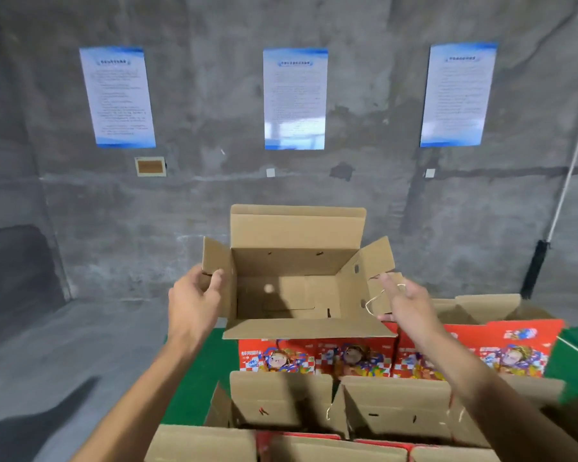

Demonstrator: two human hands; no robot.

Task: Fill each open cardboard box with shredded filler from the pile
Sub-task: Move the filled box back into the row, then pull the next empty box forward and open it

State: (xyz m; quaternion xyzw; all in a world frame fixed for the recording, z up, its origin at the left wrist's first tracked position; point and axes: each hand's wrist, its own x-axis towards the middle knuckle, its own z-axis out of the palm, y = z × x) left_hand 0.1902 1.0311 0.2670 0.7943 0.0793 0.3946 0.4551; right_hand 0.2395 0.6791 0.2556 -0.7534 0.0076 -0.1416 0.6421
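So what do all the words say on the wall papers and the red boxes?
Nothing here reads clearly.
Left poster: text too blurred.
Middle poster: too blurred.
Right poster: too blurred.
Small plaque: no legible text.
Red boxes: cartoon print and lettering, too blurred.

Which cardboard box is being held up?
The open brown cardboard box, raised between left hand and right hand; the others sit below.

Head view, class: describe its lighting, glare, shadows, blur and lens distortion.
Head view: dim, even light; glare whitens the lower half of the middle poster; poster text too soft to read; right hand slightly motion-blurred at the held box; arm shadows fall on the near boxes; the wide lens tilts the outer posters inward.
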